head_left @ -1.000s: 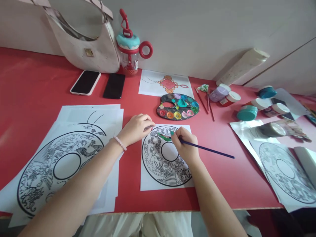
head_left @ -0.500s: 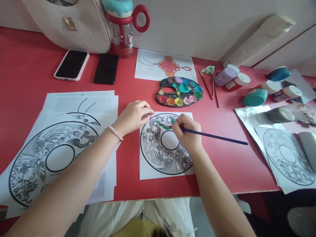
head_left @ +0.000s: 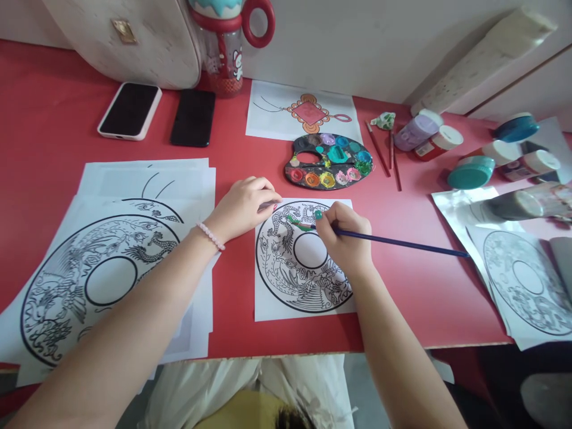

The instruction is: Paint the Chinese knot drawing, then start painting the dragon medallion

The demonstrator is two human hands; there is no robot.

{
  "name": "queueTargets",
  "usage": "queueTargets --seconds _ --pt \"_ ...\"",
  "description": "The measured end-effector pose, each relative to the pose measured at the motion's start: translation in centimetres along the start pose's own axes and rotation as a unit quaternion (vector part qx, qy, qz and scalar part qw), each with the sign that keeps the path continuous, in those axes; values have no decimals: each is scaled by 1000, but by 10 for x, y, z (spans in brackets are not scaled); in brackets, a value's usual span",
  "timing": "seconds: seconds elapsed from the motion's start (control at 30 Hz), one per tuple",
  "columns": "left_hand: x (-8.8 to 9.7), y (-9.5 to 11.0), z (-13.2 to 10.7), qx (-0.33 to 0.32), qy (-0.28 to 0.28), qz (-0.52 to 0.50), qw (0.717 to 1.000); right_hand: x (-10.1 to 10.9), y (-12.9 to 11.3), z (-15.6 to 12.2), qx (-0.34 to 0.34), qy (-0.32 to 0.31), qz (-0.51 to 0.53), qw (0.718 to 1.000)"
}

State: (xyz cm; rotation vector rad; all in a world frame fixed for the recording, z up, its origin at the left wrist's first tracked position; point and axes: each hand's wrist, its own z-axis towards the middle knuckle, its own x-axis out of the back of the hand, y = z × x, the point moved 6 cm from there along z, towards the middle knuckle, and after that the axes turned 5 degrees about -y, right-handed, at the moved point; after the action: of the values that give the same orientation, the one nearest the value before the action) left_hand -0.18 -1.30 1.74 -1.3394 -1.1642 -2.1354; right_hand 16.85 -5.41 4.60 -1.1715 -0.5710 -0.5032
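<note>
My right hand (head_left: pixel 345 239) is closed around a long paintbrush (head_left: pixel 397 242) with a dark blue handle. The brush's tip touches a sheet printed with a round black-line dragon and phoenix design (head_left: pixel 277 280). Green paint shows near the top of the ring, above its blank centre circle. At the sheet's upper left corner rests my left hand (head_left: pixel 248 205), its fingers loosely bent, holding nothing. A paint palette (head_left: pixel 333 170) with wells of many colours lies just beyond the sheet.
Larger printed sheets (head_left: pixel 111 232) are stacked at left. Behind are two phones (head_left: pixel 130 111), a white bag (head_left: pixel 147 42), a red-handled cup (head_left: pixel 226 59) and a coloured knot drawing (head_left: pixel 268 116). Several paint jars (head_left: pixel 471 173), thin brushes (head_left: pixel 379 149) and another printed sheet (head_left: pixel 527 280) lie at right.
The view has shifted slightly. The brush handle now points a little farther right, and its tip has slid slightly along the green area. My left hand stays at the sheet's corner.
</note>
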Motion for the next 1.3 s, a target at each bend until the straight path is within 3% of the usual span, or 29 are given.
queueTargets --seconds 1.3 --pt "3 3 0 -4 7 0 1000 -1 -7 0 48 14 4 999"
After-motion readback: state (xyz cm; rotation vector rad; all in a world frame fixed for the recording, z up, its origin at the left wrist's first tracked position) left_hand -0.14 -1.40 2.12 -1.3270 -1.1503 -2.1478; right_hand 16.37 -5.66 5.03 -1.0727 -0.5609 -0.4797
